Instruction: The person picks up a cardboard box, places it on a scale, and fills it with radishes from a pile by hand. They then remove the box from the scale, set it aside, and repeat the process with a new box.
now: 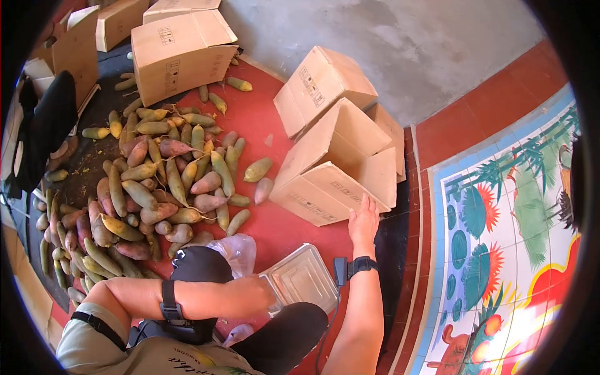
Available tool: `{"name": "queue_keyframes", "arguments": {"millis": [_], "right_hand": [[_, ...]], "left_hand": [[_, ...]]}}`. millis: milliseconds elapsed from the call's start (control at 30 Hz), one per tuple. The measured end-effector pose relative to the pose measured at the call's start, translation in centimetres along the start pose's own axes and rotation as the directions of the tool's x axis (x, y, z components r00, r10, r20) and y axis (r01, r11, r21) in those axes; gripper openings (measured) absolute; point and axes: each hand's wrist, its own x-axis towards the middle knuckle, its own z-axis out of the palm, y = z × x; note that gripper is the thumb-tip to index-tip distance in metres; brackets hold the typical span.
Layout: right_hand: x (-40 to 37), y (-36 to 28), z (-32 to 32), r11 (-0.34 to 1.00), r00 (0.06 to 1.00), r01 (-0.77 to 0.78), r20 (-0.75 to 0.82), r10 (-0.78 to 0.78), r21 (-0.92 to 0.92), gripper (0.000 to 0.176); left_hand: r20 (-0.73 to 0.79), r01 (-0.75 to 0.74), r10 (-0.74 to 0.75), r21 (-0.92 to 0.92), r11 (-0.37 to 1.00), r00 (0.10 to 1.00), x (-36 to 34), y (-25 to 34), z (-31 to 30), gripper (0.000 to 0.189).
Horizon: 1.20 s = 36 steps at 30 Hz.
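My left hand [257, 296] reaches across my body, its closed fingers at the rim of a clear rectangular plastic container [306, 278]. The fingertips are partly hidden. My right hand [364, 220] lies with outstretched fingers against the near side of an open cardboard box [312, 190]. That box is tilted, its flaps spread and its dark inside showing. A crumpled clear plastic bag [239, 251] is beyond my left forearm, close to the container.
A large heap of long green, yellow and pinkish vegetables [140, 194] covers the floor to the left. More cardboard boxes [322, 87] stand behind the open one and at the back left [181, 59]. A tiled mural [500, 250] borders the right side.
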Motion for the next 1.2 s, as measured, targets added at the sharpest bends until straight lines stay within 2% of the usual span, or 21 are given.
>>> {"name": "queue_keyframes", "arguments": {"millis": [133,267,333,367,433,467,600,667,700,767,800,867,933,1033,1100,1200], "right_hand": [[2.8,-0.7,1.3,0.997,1.0,0.014,-0.015,-0.016,-0.077,0.072],[3.9,-0.3,2.1,0.998,0.997,-0.02,0.074,0.024,-0.053,0.067],[3.4,0.1,2.6,0.985,0.995,-0.022,0.094,0.039,-0.171,0.051],[2.9,0.5,2.8,0.985,0.995,-0.019,0.096,0.036,-0.174,0.051],[1.7,1.1,3.1,0.988,0.983,0.06,0.183,-0.033,-0.142,0.031],[1.5,1.3,3.2,0.976,0.983,0.126,0.153,-0.099,-0.177,0.022],[1.1,1.5,3.3,0.956,0.974,0.221,0.09,-0.207,-0.195,0.02],[1.1,1.3,3.6,0.991,0.992,0.129,0.002,-0.129,-0.044,0.018],[1.2,1.3,3.6,0.99,0.991,0.133,0.005,-0.133,-0.046,0.018],[1.4,0.9,3.2,0.996,0.987,0.092,-0.128,-0.094,-0.015,0.016],[1.5,0.8,2.9,0.995,0.988,0.094,-0.124,-0.096,-0.016,0.016],[2.0,1.2,2.2,0.998,0.972,0.061,-0.225,-0.062,-0.012,0.015],[2.4,1.5,1.2,1.0,0.968,0.029,-0.249,-0.027,0.003,0.015],[2.7,1.9,-0.9,1.0,0.954,0.0,-0.301,0.006,0.02,0.017],[2.6,2.1,-2.2,0.998,0.881,0.014,-0.472,0.016,0.06,0.016],[2.1,2.9,-4.8,0.993,0.892,-0.026,-0.445,0.075,0.114,0.017]], "left_hand": [[-0.015,0.011,-0.011,0.015,1.0,1.0,-0.6,-0.4,-0.8,0.023],[-0.019,0.023,-0.023,-0.009,1.0,1.0,-0.7,-0.7,-0.8,0.024],[0.003,0.024,-0.024,-0.014,1.0,1.0,-0.7,-0.5,-1.2,0.025],[0.0,0.025,-0.025,-0.018,1.0,1.0,-0.7,-0.5,-1.1,0.025],[-0.022,0.04,-0.041,-0.031,0.999,0.999,-0.7,-0.4,-0.8,0.025],[-0.026,0.044,-0.045,-0.034,0.998,0.999,-0.7,-0.4,-0.7,0.025],[0.013,0.062,-0.062,-0.047,0.997,0.998,-0.5,-0.3,-0.6,0.023],[0.034,0.085,-0.083,-0.041,0.996,0.996,-0.4,-0.2,-0.4,0.022],[0.011,0.074,-0.074,-0.033,0.997,0.997,-0.4,-0.2,-0.4,0.021],[-0.012,0.068,-0.068,-0.027,0.997,0.998,-0.4,-0.1,-0.3,0.02],[-0.012,0.066,-0.066,-0.009,0.998,0.998,-0.3,0.0,-0.3,0.019],[-0.01,0.064,-0.064,0.005,0.998,0.998,-0.1,0.2,-0.6,0.019],[0.061,0.055,-0.06,0.071,0.996,0.996,0.1,0.3,-1.1,0.018],[0.058,0.057,-0.059,0.03,0.998,0.997,0.2,0.2,-0.9,0.019],[0.062,0.064,-0.066,0.03,0.998,0.996,0.4,0.3,-0.7,0.019],[0.084,0.07,-0.073,0.036,0.997,0.994,0.6,0.3,-0.3,0.021]]}}
